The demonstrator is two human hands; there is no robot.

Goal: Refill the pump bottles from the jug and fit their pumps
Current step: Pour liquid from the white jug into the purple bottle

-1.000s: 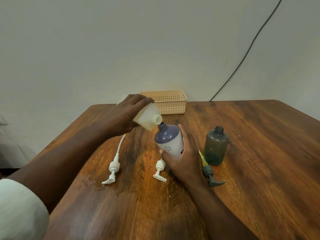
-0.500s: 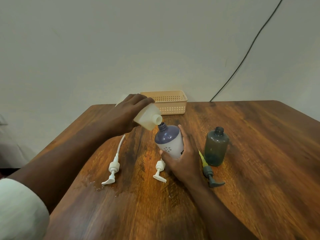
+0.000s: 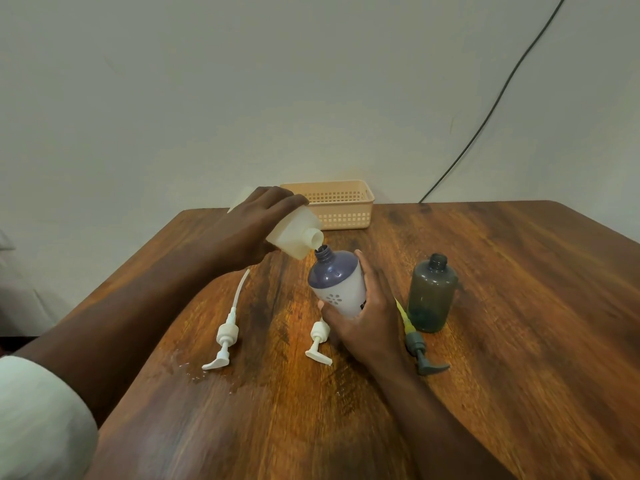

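Observation:
My left hand (image 3: 252, 230) grips a translucent white jug (image 3: 298, 233), tipped so its spout sits just above the open neck of a purple-and-white bottle (image 3: 336, 278). My right hand (image 3: 367, 317) holds that bottle from its right side, tilted toward the jug. A dark grey-green bottle (image 3: 431, 296) stands uncapped to the right. Two white pumps lie on the table: one with a long tube (image 3: 225, 337) at the left, another (image 3: 318, 341) partly behind my right hand. A grey pump with a yellow tube (image 3: 420, 351) lies in front of the grey-green bottle.
A peach plastic basket (image 3: 336, 202) stands at the far edge of the wooden table (image 3: 519, 341). Small wet drops (image 3: 194, 375) lie near the left pump. A black cable (image 3: 485, 126) runs down the wall at the back right.
Hardly anything differs: the jug stays tipped over the purple bottle's neck and both hands keep their grips.

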